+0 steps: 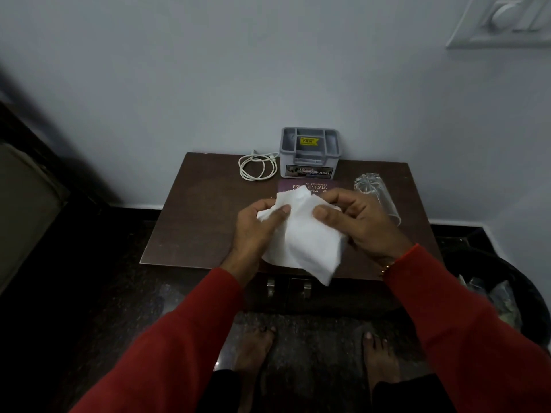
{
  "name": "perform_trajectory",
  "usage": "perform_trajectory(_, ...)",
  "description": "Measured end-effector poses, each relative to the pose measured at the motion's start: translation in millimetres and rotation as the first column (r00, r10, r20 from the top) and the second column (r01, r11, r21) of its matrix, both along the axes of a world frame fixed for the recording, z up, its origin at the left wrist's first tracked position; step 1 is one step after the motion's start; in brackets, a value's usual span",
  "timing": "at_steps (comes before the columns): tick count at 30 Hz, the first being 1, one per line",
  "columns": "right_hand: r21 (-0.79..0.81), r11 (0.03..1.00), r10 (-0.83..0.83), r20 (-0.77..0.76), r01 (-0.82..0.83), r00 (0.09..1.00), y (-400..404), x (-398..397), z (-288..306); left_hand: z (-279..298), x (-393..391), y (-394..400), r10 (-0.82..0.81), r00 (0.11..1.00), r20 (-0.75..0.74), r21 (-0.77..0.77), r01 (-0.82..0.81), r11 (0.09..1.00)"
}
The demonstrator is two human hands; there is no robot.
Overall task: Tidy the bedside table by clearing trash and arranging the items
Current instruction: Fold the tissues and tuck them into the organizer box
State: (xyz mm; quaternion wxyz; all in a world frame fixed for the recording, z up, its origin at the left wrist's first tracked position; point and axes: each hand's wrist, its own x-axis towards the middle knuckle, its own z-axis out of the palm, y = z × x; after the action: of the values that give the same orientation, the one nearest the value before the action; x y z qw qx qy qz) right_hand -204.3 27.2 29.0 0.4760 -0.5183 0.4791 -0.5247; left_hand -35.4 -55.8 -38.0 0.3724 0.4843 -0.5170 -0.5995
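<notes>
i am pinching a crumpled white paper tissue (301, 239) with both my left hand (256, 225) and right hand (360, 222) above the dark wooden table (190, 222); the black bin (507, 281) on the right is holding trash, while the toppled clear glass (377, 195) and coiled white cable (256, 166) are waiting.

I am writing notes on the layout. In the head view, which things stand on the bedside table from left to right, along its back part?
White cable → grey organizer → clear glass, lying on its side.
</notes>
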Motion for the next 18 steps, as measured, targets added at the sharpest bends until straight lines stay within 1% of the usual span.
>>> perform_trajectory(1, 0.002, 1.000, -0.018, -0.043, 0.018, 0.999, -0.6, -0.2, -2.3, 0.4, -0.1, 0.0, -0.028, 1.000, -0.002, 0.015, 0.028, 0.999)
perform_trajectory(2, -0.009, 0.998, -0.070, -0.141, 0.069, 0.988, -2.3, -1.1, -7.2, 0.7, -1.2, 0.9, -0.061, 0.998, 0.000, 0.031, 0.061, 0.998)
perform_trajectory(3, -0.027, 0.992, -0.127, -0.272, 0.125, 0.954, -4.5, -2.5, -13.1, 1.6, -2.8, 2.5, -0.093, 0.996, 0.000, 0.042, 0.093, 0.995)
perform_trajectory(4, -0.056, 0.984, -0.178, -0.396, 0.170, 0.901, -6.6, -4.1, -19.5, 2.3, -4.4, 4.4, -0.124, 0.992, 0.005, 0.042, 0.124, 0.991)
perform_trajectory(5, -0.082, 0.976, -0.217, -0.486, 0.203, 0.847, -8.4, -6.2, -25.1, 3.4, -5.9, 6.1, -0.154, 0.988, 0.012, 0.043, 0.153, 0.987)
perform_trajectory(6, -0.102, 0.967, -0.252, -0.532, 0.234, 0.808, -9.7, -8.7, -28.6, 4.0, -6.9, 7.1, -0.189, 0.982, 0.021, 0.048, 0.188, 0.981)
perform_trajectory(8, -0.123, 0.953, -0.298, -0.553, 0.278, 0.778, -11.4, -13.7, -32.6, 4.8, -7.6, 8.3, -0.247, 0.969, 0.023, 0.074, 0.245, 0.967)
perform_trajectory(11, -0.146, 0.957, -0.289, -0.544, 0.251, 0.788, -11.2, -15.4, -33.0, 6.2, -7.5, 9.0, -0.255, 0.966, 0.033, 0.128, 0.249, 0.960)
perform_trajectory(13, -0.119, 0.959, -0.282, -0.516, 0.258, 0.809, -10.2, -15.0, -33.1, 10.3, -7.3, 10.4, -0.247, 0.969, 0.028, 0.153, 0.240, 0.959)
perform_trajectory(16, -0.052, 0.962, -0.261, -0.448, 0.267, 0.855, -9.9, -13.9, -31.7, 14.5, -6.4, 10.5, -0.261, 0.964, -0.052, 0.236, 0.266, 0.935)
perform_trajectory(18, 0.013, 0.969, -0.217, -0.436, 0.248, 0.873, -10.8, -14.0, -31.9, 16.9, -5.3, 10.0, -0.264, 0.963, -0.052, 0.262, 0.268, 0.927)
